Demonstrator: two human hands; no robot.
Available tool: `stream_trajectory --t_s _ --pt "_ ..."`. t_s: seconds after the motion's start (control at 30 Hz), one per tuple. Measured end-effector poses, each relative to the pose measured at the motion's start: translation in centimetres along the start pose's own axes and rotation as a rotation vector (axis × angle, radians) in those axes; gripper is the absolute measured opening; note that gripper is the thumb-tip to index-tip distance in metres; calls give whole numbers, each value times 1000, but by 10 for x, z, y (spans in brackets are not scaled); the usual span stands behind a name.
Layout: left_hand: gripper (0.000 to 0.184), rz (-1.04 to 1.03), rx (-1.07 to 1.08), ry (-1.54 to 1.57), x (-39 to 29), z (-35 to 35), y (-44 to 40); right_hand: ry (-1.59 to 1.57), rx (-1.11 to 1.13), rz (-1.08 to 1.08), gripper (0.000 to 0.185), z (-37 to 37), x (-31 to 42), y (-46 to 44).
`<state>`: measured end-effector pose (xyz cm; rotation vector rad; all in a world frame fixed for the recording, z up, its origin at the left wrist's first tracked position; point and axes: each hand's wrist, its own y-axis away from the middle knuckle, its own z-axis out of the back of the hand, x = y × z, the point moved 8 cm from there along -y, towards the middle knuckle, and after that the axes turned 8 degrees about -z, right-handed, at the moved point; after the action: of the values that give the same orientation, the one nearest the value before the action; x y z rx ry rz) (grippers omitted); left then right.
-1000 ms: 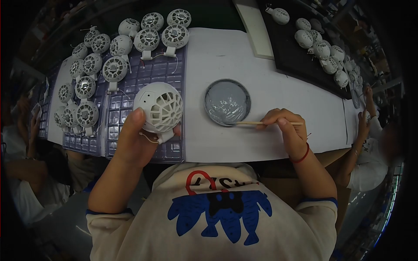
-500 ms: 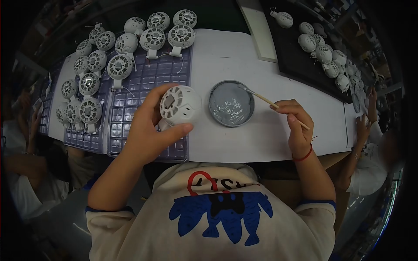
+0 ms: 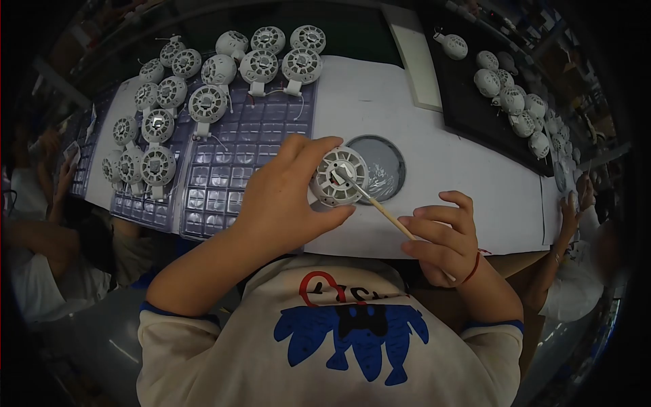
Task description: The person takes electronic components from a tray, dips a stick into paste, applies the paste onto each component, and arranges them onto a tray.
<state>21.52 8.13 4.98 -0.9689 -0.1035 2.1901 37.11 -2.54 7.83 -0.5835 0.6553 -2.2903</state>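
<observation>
My left hand [image 3: 281,193] grips a white round vented housing [image 3: 327,195] by its sides, its slotted face turned up toward me. In my right hand [image 3: 444,237] is a thin wooden stick [image 3: 388,218], pinched near its lower end. The stick's grey-coated tip touches the middle of the housing's face, over the centre recess. Behind the housing lies a round dish [image 3: 403,178] of glossy grey paste [image 3: 385,161], its left side partly covered by the housing.
Several similar white housings [image 3: 208,103] stand on purple compartment trays [image 3: 224,178] at the left. More white units [image 3: 513,102] lie on a black mat [image 3: 451,102] at the right. White paper [image 3: 468,176] covers the table. Other people's arms [image 3: 559,237] show at both sides.
The stick's tip has left the paste dish and now rests on the housing. My left hand has carried the housing right and turned its slotted face upward. The view has shifted slightly.
</observation>
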Motion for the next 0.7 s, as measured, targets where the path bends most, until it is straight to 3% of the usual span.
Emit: stream_trajectory --t_s 0.27,0.47,0.57,0.63,0.7 --pt "68 -31 -7 -31 -8 -8 -2 -274 -47 -167 16 14 -15 4" --pt "65 95 83 11 -1 -7 -2 -215 -103 -62 14 23 1 8" --pt "65 20 -37 -111 11 10 -8 -201 -158 -86 13 25 -5 14" --pt "65 149 -81 -336 36 35 -15 -220 -236 -96 14 29 -11 21" --pt "64 138 -127 -519 54 52 -27 -231 -311 -103 16 34 -17 26"
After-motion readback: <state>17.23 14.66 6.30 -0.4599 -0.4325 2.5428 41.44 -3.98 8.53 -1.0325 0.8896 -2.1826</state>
